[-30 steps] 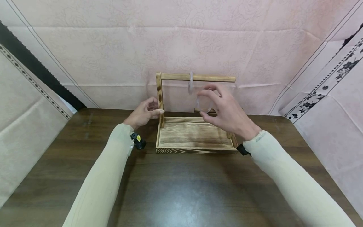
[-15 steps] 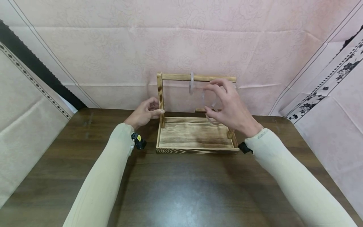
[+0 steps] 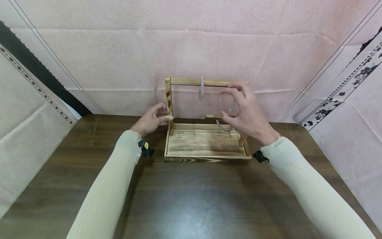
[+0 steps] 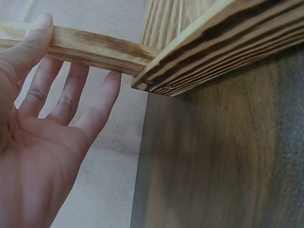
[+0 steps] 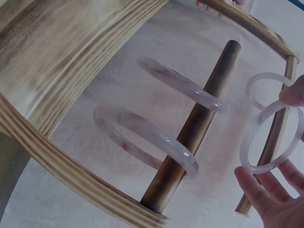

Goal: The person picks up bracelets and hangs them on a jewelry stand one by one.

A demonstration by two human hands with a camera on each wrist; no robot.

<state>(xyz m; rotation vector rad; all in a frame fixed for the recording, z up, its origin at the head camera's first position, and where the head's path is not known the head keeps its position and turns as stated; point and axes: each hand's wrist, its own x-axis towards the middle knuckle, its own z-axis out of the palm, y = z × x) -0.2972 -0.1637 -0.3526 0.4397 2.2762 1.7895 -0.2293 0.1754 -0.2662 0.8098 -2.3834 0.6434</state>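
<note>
A wooden bangle stand [image 3: 168, 106] has a tray base, a left post, a top bar and a lower bar [image 5: 219, 78]. My left hand [image 3: 151, 119] grips the left post, thumb in front and fingers behind. Between its thumb and fingers my right hand [image 3: 247, 113] holds a translucent pale bangle [image 5: 258, 169] by the top bar's right part. Whether the bar passes through this bangle or behind it, I cannot tell. Left of it, another bangle [image 3: 201, 89] hangs on the top bar. On the lower bar hang two pinkish-white bangles, one nearer [image 5: 152, 132] and one farther [image 5: 183, 85].
The tray base [image 3: 206, 158] sits on a dark brown table [image 3: 191, 196], near its back edge. Behind rises a pale pink patterned cloth [image 3: 191, 46]. A short right post [image 3: 242, 140] carries the lower bar, partly hidden by my right hand.
My right hand has moved to the right along the top bar with its bangle, uncovering a bangle on the lower bar. My left hand keeps its place on the post.
</note>
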